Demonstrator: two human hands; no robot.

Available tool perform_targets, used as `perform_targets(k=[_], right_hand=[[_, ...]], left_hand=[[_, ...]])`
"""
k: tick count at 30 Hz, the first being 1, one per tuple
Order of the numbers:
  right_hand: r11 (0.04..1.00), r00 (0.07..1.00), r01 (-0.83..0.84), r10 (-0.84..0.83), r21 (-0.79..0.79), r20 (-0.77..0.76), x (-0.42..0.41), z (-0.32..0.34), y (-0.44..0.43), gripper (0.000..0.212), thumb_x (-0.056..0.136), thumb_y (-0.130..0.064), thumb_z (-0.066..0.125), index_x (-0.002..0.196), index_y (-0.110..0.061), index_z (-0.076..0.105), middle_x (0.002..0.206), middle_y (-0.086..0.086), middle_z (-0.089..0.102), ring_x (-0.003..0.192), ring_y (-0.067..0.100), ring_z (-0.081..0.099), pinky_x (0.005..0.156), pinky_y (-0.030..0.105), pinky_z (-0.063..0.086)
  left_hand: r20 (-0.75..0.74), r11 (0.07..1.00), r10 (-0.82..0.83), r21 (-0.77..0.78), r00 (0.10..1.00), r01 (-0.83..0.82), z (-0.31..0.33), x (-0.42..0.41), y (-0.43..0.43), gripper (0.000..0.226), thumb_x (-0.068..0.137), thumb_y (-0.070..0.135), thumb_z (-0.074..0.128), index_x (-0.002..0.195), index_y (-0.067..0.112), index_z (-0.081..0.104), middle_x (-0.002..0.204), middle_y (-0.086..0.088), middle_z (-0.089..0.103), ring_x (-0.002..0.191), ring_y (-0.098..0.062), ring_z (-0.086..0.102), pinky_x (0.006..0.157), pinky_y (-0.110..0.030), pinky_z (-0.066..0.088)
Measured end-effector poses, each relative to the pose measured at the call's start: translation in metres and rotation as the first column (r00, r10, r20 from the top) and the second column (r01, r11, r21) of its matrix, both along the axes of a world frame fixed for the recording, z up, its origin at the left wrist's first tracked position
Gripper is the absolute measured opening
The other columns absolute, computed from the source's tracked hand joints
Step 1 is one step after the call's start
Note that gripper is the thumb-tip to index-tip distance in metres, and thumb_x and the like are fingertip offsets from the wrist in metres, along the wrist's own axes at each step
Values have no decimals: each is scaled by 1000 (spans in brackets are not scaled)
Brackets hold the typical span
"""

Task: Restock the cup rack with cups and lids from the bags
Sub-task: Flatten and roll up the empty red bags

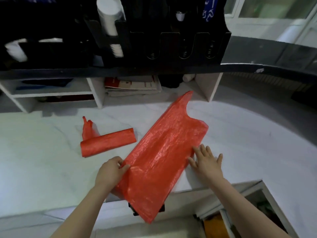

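Pinching the near left edge of the big red bag [164, 152], your left hand [111, 170] has its fingers curled over the plastic and its thumb closed against them, so a small fold of the bag is caught between them. Your right hand [206, 162] is wide open, palm down, with the fingers straight and spread. Its fingertips touch the bag's right edge, and the rest of the hand lies on the white counter [42, 152] just beside it.

The bag lies flattened and slanted across the counter. One handle points to the far side and the near end hangs over the counter's near edge. To its left, apart from it, lies a second red bag [108, 142], rolled into a short tube with its handles sticking up at the far end.

At the far side, above the counter, sits the black cup rack [171, 48]. One slot toward its left holds a stack of white cups [109, 18]; the slots to the right show only dark openings. The white shapes at the rack's far left are too blurred to tell. Under the rack, a white shelf [96, 90] holds a pile of papers [133, 85].
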State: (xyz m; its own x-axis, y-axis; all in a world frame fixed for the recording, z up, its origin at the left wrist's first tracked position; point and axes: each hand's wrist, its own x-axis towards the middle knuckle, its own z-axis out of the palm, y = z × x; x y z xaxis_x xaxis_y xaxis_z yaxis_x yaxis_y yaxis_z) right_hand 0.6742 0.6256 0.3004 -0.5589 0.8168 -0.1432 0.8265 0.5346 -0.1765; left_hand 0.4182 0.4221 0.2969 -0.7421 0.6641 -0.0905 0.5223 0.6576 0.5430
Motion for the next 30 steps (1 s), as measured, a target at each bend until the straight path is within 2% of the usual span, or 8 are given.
perform_targets(k=[7,13,15,17,20,23,26,30], right_hand=[[999,998,-37,37,2,-47,-6,7,11,64,95,-63,19,151,-34,11,161,2,7,148,22,3,112,60,0],[1000,1000,14,-14,-11,12,44,8,35,67,93,-65,20,151,-33,11,161,1,5,148,21,2,114,57,4],[1000,1000,9,-9,-21,21,61,6,38,70,91,-68,19,151,-34,10,161,0,4,148,20,1,115,54,3],[999,1000,6,-5,-36,24,78,4,40,70,91,-67,21,151,-33,10,161,-1,4,148,19,1,116,51,4],[999,1000,-11,10,-47,-9,92,-1,40,68,93,-63,26,151,-32,11,161,-2,6,147,17,2,117,45,5],[991,990,-128,125,-43,-57,91,-7,34,61,97,-55,28,151,-33,10,160,-5,5,147,15,0,116,37,0],[969,967,-244,240,-34,-80,82,-11,27,58,98,-51,29,151,-35,12,159,-9,1,147,13,-2,117,35,-1],[944,944,-328,328,-25,-19,79,-16,29,53,101,-48,22,151,-36,11,157,-12,-4,147,13,-4,117,39,-2]], left_hand=[[160,993,73,82,984,-87,4,10,14,26,83,41,66,75,18,60,67,2,63,69,-20,61,57,-28,37],[383,968,-71,250,921,-29,9,59,60,42,85,37,67,120,18,56,102,-2,68,86,-19,65,74,-28,45],[407,980,-103,199,908,22,8,74,66,51,84,37,67,130,23,49,100,-6,70,77,-17,66,67,-26,46],[409,990,-98,131,907,48,6,83,65,49,84,38,64,129,29,47,77,-1,71,55,-11,62,53,-23,43],[194,984,-133,143,972,106,4,89,59,43,85,33,63,127,27,52,69,9,64,62,-1,59,55,-17,39],[-63,928,-265,255,962,273,2,99,61,41,88,22,60,128,23,54,114,5,58,105,-13,57,85,-18,41],[-162,870,-467,89,869,484,0,111,70,52,93,32,52,143,29,39,152,5,31,139,-17,29,112,-27,23],[-154,793,-605,-207,781,573,-14,110,74,62,97,53,29,151,33,4,158,5,-11,146,-13,-7,118,-29,-5]])
